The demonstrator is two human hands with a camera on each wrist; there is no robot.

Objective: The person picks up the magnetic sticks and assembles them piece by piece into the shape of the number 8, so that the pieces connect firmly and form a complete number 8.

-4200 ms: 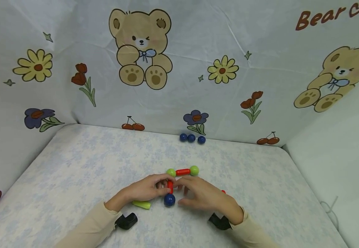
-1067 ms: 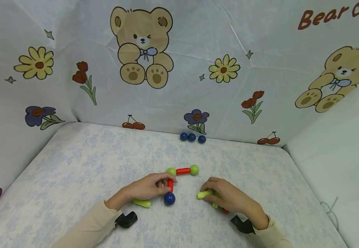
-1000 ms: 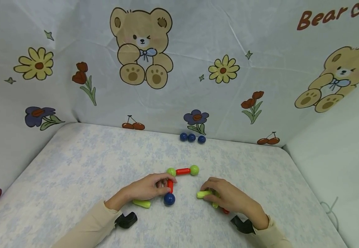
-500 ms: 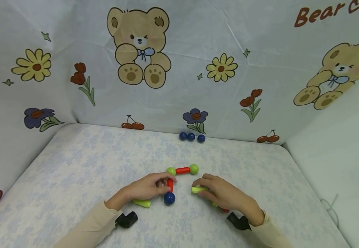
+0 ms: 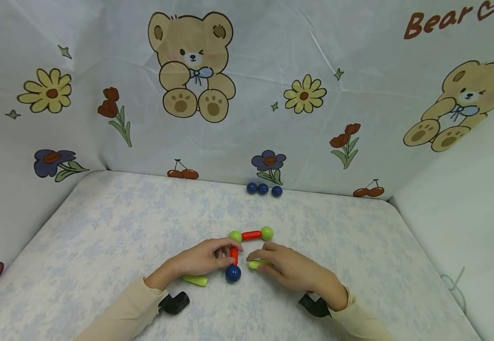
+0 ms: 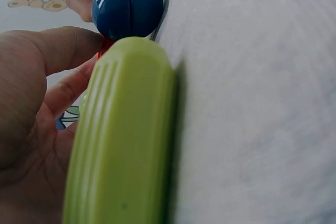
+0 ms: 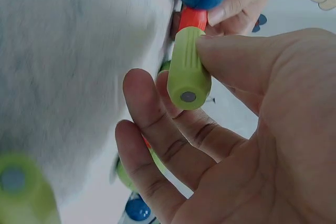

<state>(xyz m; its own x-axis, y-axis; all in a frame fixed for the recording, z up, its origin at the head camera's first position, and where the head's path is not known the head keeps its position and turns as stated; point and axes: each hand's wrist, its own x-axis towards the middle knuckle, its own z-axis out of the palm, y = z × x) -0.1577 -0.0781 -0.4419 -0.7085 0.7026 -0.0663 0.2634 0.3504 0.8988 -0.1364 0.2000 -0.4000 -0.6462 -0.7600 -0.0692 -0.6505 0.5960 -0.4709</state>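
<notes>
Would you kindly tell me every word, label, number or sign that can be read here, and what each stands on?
"Bear": reddish-brown word with a heart outline beside it, on the white backdrop, upper right in the head view.
No readable text shows on the green sticks, red sticks or balls.

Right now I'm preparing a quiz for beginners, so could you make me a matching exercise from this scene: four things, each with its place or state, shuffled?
Column one
1. left hand
2. right hand
3. lone blue ball
4. three blue balls

Column two
A. at the foot of the bear-print backdrop
B. holding a red rod
C. at the near end of that red rod
D. pinching a light green rod

Pairs: 1-B, 2-D, 3-C, 4-A.
</notes>
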